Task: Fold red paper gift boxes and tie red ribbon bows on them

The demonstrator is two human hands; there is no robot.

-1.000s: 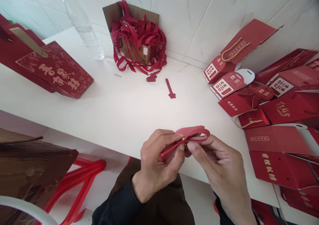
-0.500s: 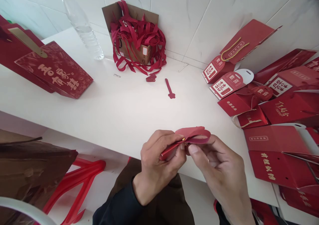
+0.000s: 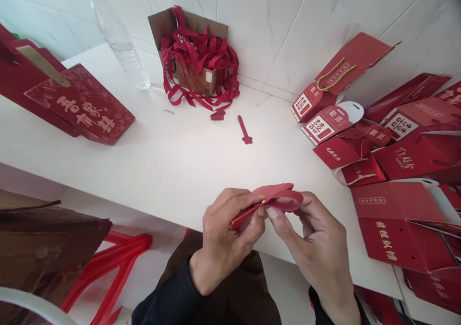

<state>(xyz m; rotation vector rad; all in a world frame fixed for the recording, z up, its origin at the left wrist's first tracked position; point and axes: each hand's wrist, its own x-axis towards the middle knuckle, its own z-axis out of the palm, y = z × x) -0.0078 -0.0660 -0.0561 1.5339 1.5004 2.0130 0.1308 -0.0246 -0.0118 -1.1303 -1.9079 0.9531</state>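
Above the front edge of the white table, my left hand (image 3: 230, 231) pinches a red folded paper piece (image 3: 275, 190). A small gold fastener (image 3: 263, 201) shows at its middle, by my left fingertips. To the right of the fastener a dark red strip loop (image 3: 298, 199) curves out. My right hand (image 3: 317, 241) is closed at this loop, its thumb pressed just under the fastener. What lies beneath that thumb is hidden. Farther back on the table lie a red strip with a flower-shaped end (image 3: 245, 132) and a small red paper piece (image 3: 217, 114).
A cardboard box (image 3: 201, 78) overflowing with red ribbons stands by the wall, beside a water bottle (image 3: 124, 51). Red gift boxes (image 3: 399, 234) crowd the right side. A large red gift box (image 3: 81, 106) stands at left, above a red plastic stool (image 3: 108, 262).
My right thumb has shifted slightly left, closer to the gold fastener. The loop has moved a little left with my right hand. My left hand stays nearly in place.
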